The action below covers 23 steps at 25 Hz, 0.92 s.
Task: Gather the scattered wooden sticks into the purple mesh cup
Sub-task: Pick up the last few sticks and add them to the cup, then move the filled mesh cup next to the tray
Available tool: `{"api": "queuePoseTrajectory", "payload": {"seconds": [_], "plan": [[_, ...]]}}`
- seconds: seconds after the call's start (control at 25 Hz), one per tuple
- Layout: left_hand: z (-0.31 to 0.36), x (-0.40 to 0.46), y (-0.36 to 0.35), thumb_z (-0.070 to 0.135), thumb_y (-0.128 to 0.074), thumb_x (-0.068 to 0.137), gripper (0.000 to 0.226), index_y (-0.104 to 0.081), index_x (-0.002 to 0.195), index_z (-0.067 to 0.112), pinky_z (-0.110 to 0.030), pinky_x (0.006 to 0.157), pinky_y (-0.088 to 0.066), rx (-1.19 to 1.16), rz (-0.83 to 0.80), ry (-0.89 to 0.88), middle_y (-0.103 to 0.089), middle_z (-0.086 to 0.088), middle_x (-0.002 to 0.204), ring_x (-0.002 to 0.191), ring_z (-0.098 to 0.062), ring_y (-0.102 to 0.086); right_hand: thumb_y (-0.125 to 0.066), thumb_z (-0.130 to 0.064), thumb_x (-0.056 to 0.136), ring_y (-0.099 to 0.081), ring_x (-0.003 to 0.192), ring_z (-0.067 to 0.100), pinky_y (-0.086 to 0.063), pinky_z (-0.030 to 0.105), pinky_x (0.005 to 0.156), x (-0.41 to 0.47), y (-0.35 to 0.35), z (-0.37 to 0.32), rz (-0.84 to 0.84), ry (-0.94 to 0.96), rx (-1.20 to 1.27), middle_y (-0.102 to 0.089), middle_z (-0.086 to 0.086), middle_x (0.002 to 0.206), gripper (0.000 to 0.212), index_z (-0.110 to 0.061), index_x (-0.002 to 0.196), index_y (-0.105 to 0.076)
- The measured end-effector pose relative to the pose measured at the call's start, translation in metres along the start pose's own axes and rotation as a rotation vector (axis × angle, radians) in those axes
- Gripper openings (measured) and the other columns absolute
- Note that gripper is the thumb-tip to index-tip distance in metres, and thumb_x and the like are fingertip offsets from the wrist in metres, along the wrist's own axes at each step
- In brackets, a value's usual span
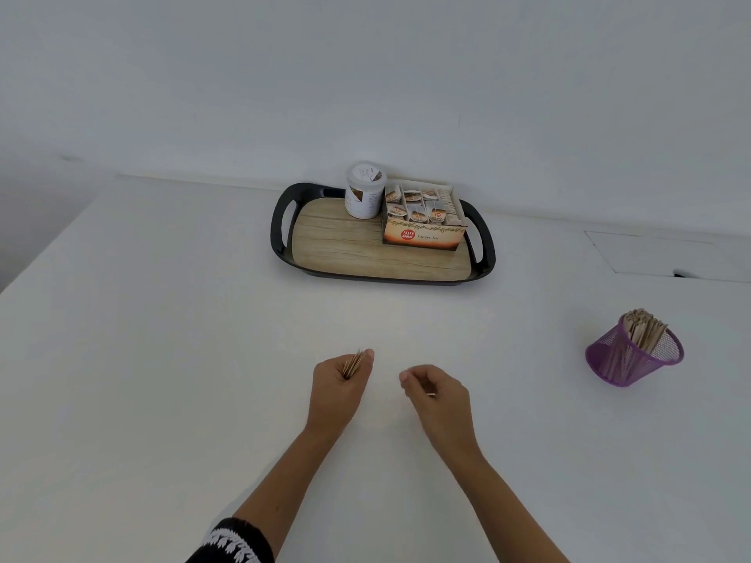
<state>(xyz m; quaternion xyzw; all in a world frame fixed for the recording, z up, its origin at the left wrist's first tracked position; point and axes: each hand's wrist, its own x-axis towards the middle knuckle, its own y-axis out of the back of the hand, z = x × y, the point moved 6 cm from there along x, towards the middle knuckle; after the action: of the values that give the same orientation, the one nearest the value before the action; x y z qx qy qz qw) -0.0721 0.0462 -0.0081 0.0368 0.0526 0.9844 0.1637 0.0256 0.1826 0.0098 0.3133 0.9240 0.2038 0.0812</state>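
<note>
We held a bundle of sticks [352, 364] in our left hand [339, 386], fingers curled round it above the white table [162, 359]. Our right hand [437, 394] was curled too, with what looked like one stick end showing; we could not tell for sure. The purple cup [634, 361], already holding sticks, stood well to the right. A tray [284, 237] with a tea box [424, 225] sat farther back.

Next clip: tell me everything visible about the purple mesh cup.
The purple mesh cup looks like thin wire mesh, see-through, narrower at the base and flaring to a round rim. It stands on the white table at the person's far right, appearing to lean in this wide-angle view. A dense bundle of wooden sticks stands inside, tops poking above the rim, shafts visible through the mesh. Neither hand touches it; it stands apart from everything else.
</note>
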Motion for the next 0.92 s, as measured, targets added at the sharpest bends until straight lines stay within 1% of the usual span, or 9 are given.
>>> {"api": "queuePoseTrajectory", "payload": {"seconds": [0.08,0.16,0.24,0.32,0.4,0.52,0.68,0.8,0.92], "plan": [[-0.002,0.001,-0.003,0.026,-0.058,0.094,0.058,-0.021,0.049,0.026,-0.028,0.05,-0.021,0.055,-0.011,-0.005,-0.016,0.01,0.048,0.048,-0.012,-0.016,-0.065,-0.024,0.087,-0.066,0.084,0.005,-0.055,0.019,0.072,0.004,-0.003,-0.031,-0.046,0.084,0.044,-0.071,-0.01,0.088,0.008,-0.02,0.092,-0.071],[-0.008,0.001,-0.005,0.031,-0.055,0.089,0.052,-0.025,0.049,0.019,-0.029,0.05,-0.019,0.124,-0.016,-0.006,-0.019,0.008,0.046,0.048,-0.011,-0.018,-0.069,-0.025,0.084,-0.065,0.09,0.002,-0.054,0.017,0.076,0.007,-0.011,-0.059,-0.131,0.189,0.026,-0.071,-0.011,0.096,0.019,-0.019,0.102,-0.072],[-0.013,0.002,-0.006,0.035,-0.047,0.078,0.04,-0.035,0.048,0.011,-0.03,0.049,-0.02,0.196,-0.004,0.007,-0.027,-0.003,0.043,0.048,-0.01,-0.023,-0.071,-0.024,0.082,-0.065,0.092,0.003,-0.052,0.018,0.082,0.007,-0.023,-0.077,-0.239,0.284,-0.098,-0.071,-0.006,0.099,0.025,-0.017,0.107,-0.072],[-0.015,0.003,-0.008,0.03,-0.041,0.071,0.033,-0.035,0.049,0.007,-0.031,0.049,-0.021,0.279,0.012,0.001,-0.033,-0.01,0.043,0.047,-0.01,-0.025,-0.067,-0.019,0.084,-0.064,0.092,0.011,-0.051,0.023,0.087,0.008,-0.031,-0.084,-0.303,0.344,-0.269,-0.071,0.002,0.101,0.023,-0.013,0.107,-0.073],[-0.011,0.002,-0.011,0.022,-0.038,0.068,0.026,-0.025,0.046,0.017,-0.028,0.047,-0.018,0.396,0.03,0.004,-0.027,0.002,0.039,0.044,-0.009,-0.021,-0.059,-0.012,0.088,-0.063,0.091,0.018,-0.05,0.028,0.085,0.01,-0.032,-0.082,-0.335,0.356,-0.41,-0.071,0.007,0.098,0.019,-0.009,0.098,-0.074],[-0.004,-0.004,-0.021,0.018,-0.035,0.065,0.023,-0.025,0.044,0.023,-0.026,0.046,-0.019,0.521,0.051,0.021,-0.028,0.006,0.039,0.043,-0.011,-0.023,-0.048,-0.002,0.086,-0.064,0.084,0.024,-0.051,0.032,0.077,0.013,-0.025,-0.073,-0.365,0.343,-0.527,-0.069,0.01,0.091,0.026,-0.007,0.089,-0.074],[0.003,-0.012,-0.045,0.015,-0.037,0.065,0.025,-0.027,0.043,0.023,-0.025,0.046,-0.022,0.575,0.048,0.054,-0.031,0.005,0.039,0.044,-0.011,-0.025,-0.043,-0.001,0.09,-0.064,0.089,0.028,-0.051,0.035,0.08,0.017,-0.006,-0.055,-0.414,0.319,-0.648,-0.068,0.013,0.097,0.029,-0.006,0.098,-0.071],[0.012,-0.013,-0.073,0.014,-0.046,0.075,0.036,-0.027,0.046,0.023,-0.025,0.046,-0.021,0.645,0.034,0.033,-0.03,0.005,0.04,0.044,-0.011,-0.025,-0.046,-0.004,0.092,-0.063,0.095,0.026,-0.049,0.034,0.086,0.021,0.029,-0.049,-0.383,0.314,-0.561,-0.069,0.012,0.104,0.029,-0.009,0.104,-0.072],[0.015,-0.012,-0.098,0.025,-0.051,0.087,0.041,-0.032,0.051,0.021,-0.027,0.046,-0.023,0.687,0.046,0.049,-0.033,0.004,0.044,0.045,-0.014,-0.029,-0.058,-0.003,0.087,-0.066,0.089,0.022,-0.05,0.031,0.085,0.033,0.085,-0.053,-0.231,0.31,-0.4,-0.072,0.009,0.097,0.02,-0.007,0.097,-0.075]]}}
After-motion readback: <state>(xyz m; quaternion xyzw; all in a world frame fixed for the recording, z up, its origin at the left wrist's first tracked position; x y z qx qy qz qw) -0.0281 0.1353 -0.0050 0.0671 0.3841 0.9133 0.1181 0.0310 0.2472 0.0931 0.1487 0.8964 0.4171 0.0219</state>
